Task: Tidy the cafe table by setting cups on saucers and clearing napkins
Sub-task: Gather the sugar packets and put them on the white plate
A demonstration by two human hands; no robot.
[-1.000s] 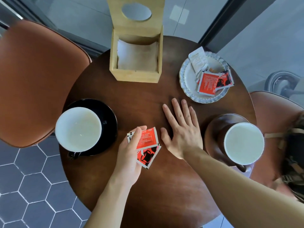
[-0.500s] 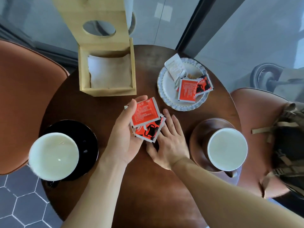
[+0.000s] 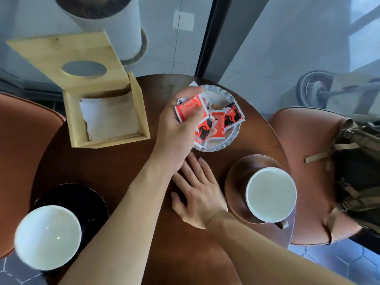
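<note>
My left hand [image 3: 175, 128] pinches two red sachets [image 3: 190, 109] and holds them over the near-left rim of the white scalloped plate [image 3: 232, 132]. More red sachets [image 3: 233, 116] lie on that plate. My right hand [image 3: 198, 189] rests flat on the round brown table [image 3: 181, 254], fingers straight. A white cup [image 3: 271, 194] stands on a brown saucer [image 3: 236, 177] at the right. Another white cup [image 3: 48, 237] stands on a black saucer [image 3: 90, 204] at the near left.
A wooden napkin box [image 3: 141, 112] with its lid raised holds a napkin [image 3: 110, 116] at the back left. Brown chairs flank the table; the right one [image 3: 304, 140] carries a backpack [image 3: 357, 182]. A glass wall stands behind.
My left hand has carried the two sachets from the table's middle up and right to the white plate. My right hand has stayed flat on the table.
</note>
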